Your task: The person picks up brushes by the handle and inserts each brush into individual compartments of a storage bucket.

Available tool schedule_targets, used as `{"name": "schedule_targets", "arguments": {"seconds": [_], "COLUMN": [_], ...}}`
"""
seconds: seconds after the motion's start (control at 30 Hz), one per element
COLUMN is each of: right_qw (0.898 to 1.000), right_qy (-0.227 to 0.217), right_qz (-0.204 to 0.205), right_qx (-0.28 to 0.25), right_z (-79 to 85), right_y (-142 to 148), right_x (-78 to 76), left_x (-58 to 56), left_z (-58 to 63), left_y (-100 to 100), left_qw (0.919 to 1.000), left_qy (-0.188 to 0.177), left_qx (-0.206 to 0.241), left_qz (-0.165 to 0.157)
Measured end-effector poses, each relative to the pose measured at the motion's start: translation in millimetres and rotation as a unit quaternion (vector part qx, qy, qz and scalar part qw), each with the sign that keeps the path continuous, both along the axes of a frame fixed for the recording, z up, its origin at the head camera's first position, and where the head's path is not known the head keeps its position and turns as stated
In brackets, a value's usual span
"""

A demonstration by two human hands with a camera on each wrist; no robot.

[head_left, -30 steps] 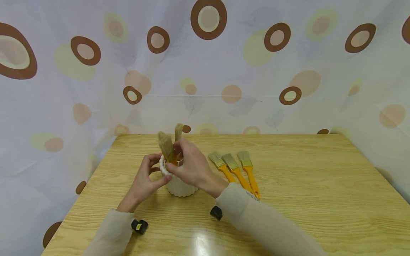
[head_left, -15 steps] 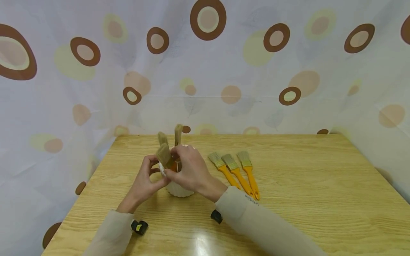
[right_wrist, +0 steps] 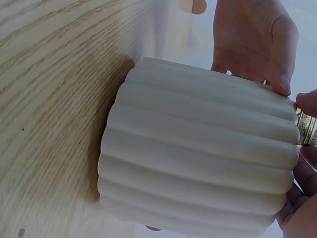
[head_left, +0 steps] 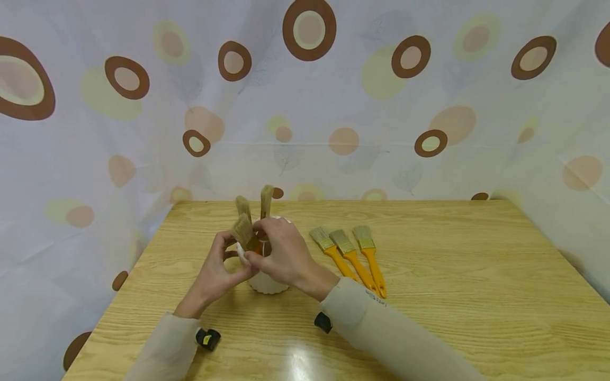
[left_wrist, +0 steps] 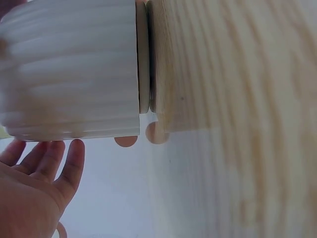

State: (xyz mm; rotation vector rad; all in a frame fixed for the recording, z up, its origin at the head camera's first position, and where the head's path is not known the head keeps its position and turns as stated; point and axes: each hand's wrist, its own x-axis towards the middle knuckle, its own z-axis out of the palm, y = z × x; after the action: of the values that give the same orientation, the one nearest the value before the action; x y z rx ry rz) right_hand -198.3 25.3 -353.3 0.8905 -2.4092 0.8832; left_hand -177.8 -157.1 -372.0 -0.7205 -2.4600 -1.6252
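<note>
Right hand [head_left: 288,254] pinches one brush [head_left: 247,236] firmly by its ferrule [right_wrist: 306,130], bristles [head_left: 241,226] above the grip, at one white pot's rim [head_left: 241,254]; left hand [head_left: 216,271] clasping it; two upright brushes [head_left: 266,199] inside, three flat brushes [head_left: 352,256] nearby

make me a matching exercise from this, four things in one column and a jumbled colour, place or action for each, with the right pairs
1. left hand
2. right hand
3. pot
4. three loose paintbrushes

A. white, with ribbed sides
B. lie side by side on the wooden table
C. pinches a brush
D. holds the pot near its rim

Pairs: 1-D, 2-C, 3-A, 4-B
</note>
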Motion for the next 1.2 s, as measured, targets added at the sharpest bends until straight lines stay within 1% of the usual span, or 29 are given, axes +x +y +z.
{"name": "schedule_targets", "arguments": {"seconds": [0.27,0.43,0.6,0.87,0.97,1.03,1.1,1.2], "right_qw": [1.0,1.0,0.999,0.998,0.998,0.997,0.997,0.997], "right_qy": [-0.017,-0.024,-0.023,0.013,0.013,0.004,-0.007,-0.015], "right_qz": [0.01,0.013,0.018,0.005,0.006,0.005,0.001,-0.012], "right_qx": [-0.009,-0.016,-0.036,-0.054,-0.065,-0.071,-0.074,-0.081], "right_z": [2.0,2.9,3.0,4.0,3.4,2.6,1.6,0.4], "right_y": [5.5,10.3,17.0,33.6,41.3,46.7,52.1,59.6], "right_x": [0.6,-0.2,-1.8,-3.4,-3.8,-4.1,-4.1,-3.7], "left_x": [-0.8,-0.8,-0.8,-1.1,-1.1,-0.9,-1.6,-9.7], "left_z": [-0.3,-0.4,-1.0,-1.6,-1.7,-1.5,-2.4,-15.3], "left_y": [0.3,0.5,0.1,1.0,1.6,1.8,1.4,-2.6], "left_qw": [1.0,0.9999,0.9998,1.0,0.9999,0.9998,0.9997,0.9997], "left_qy": [-0.003,-0.013,-0.019,-0.005,0.004,0.008,0.011,0.013], "left_qx": [0.006,0.004,0.001,-0.003,-0.008,-0.011,-0.014,-0.016], "left_qz": [-0.006,-0.006,-0.006,0.005,0.011,0.014,0.015,0.012]}}
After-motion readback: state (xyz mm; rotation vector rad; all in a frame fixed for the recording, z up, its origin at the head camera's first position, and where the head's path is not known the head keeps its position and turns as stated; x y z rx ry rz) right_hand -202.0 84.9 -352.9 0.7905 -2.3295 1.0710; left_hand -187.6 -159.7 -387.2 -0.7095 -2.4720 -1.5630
